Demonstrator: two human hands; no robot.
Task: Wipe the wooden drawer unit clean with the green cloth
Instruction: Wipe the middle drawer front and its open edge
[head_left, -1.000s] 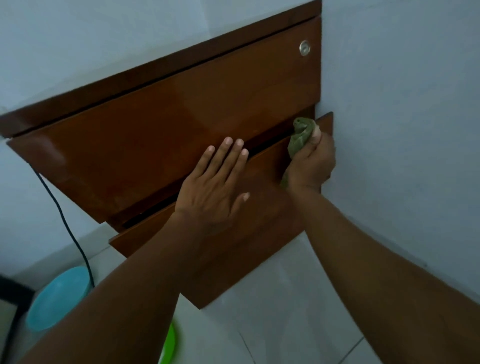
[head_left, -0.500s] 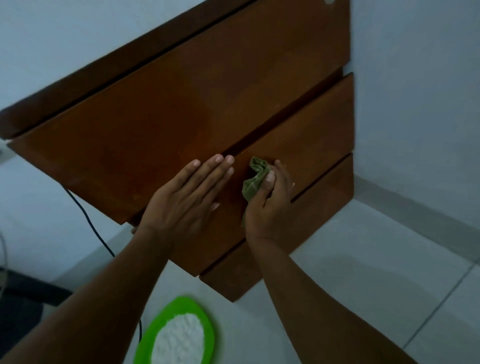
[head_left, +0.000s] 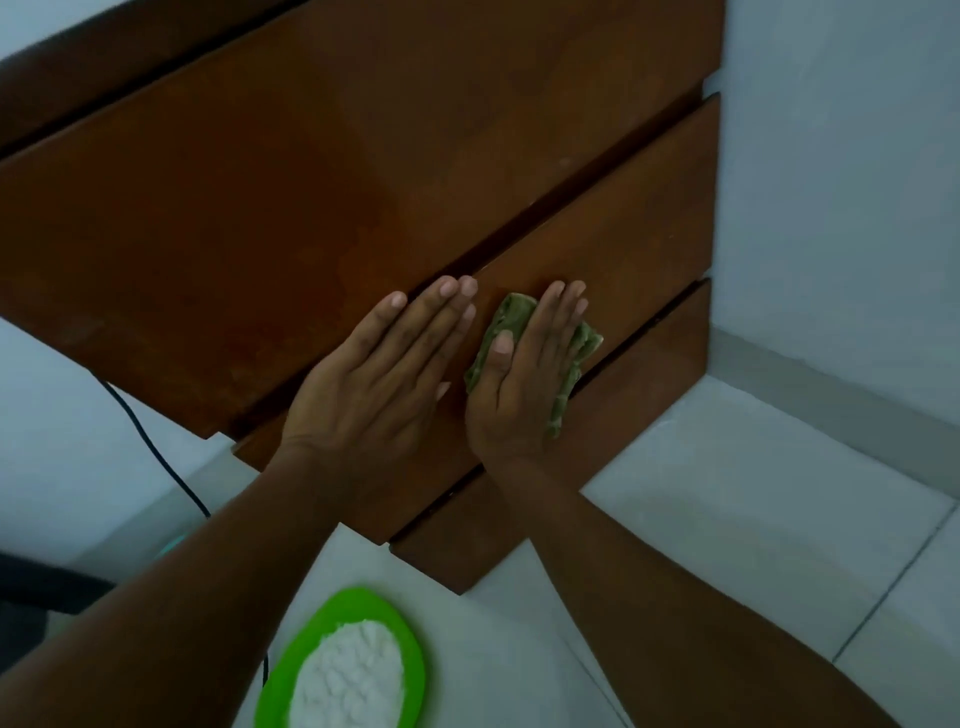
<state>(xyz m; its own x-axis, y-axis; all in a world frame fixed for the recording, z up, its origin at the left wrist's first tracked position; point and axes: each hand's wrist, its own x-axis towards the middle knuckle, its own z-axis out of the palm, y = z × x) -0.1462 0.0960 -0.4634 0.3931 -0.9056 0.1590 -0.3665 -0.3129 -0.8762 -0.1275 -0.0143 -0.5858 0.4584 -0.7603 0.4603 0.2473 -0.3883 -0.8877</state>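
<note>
The brown wooden drawer unit (head_left: 322, 197) fills the upper half of the head view, with three drawer fronts stacked and dark gaps between them. My right hand (head_left: 524, 374) lies flat with straight fingers on the middle drawer front, pressing the crumpled green cloth (head_left: 584, 345) against the wood. The cloth sticks out on both sides of the hand. My left hand (head_left: 379, 384) rests flat next to it on the left, fingers straight, spanning the top and middle drawer fronts.
A green dish (head_left: 400, 623) holding white powder sits on the pale tiled floor (head_left: 753, 509) below the unit. A black cable (head_left: 150, 447) runs down at the left. A white wall (head_left: 841, 182) stands directly right of the unit.
My right hand slid the cloth leftward from the right end of the drawer gap onto the middle drawer face and flattened over it. The left hand stayed flat. The view tilted downward.
</note>
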